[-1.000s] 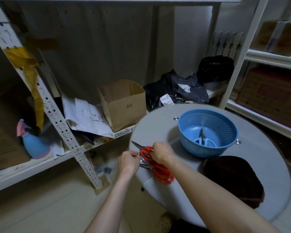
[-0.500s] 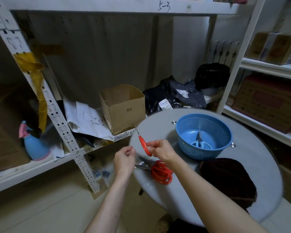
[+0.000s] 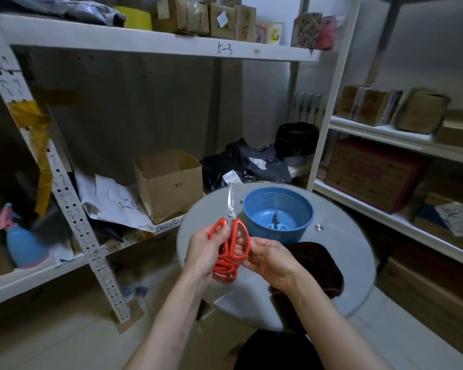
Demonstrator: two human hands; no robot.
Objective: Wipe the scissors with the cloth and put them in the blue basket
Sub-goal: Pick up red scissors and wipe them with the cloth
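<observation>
Nearest to us, our two forearms reach in from the bottom edge and meet over the left edge of the round grey desk (image 3: 345, 252). Our left hand (image 3: 202, 253) curls its fingers (image 3: 221, 232) round the left handle loop of the red scissors (image 3: 237, 237), gripping it. Our right hand (image 3: 271, 260) holds the right loop, its fingers closed behind the loop and showing through it. The scissors stand upright between the hands, blades shut together and pointing up and away from us, the tip reaching about level with the far rim of the basket. Just below them, partly hidden by our hands, more red handles (image 3: 225, 272) lie at the desk's left edge; we cannot tell how many pairs they belong to. To the right of our right wrist the dark brown cloth (image 3: 320, 265) lies bunched on the near part of the desk, and it hangs over the near edge. Beyond the hands, toward the far edge, sits the blue basket (image 3: 275, 235), just beside the upright blades, with small blue-handled scissors (image 3: 277, 225) lying in its bottom. Behind the desk, a white metal shelf (image 3: 145, 45) carries an open cardboard box (image 3: 171, 184), loose papers and dark plastic bags. A blue spray bottle (image 3: 22, 243) stands on the shelf at far left.
</observation>
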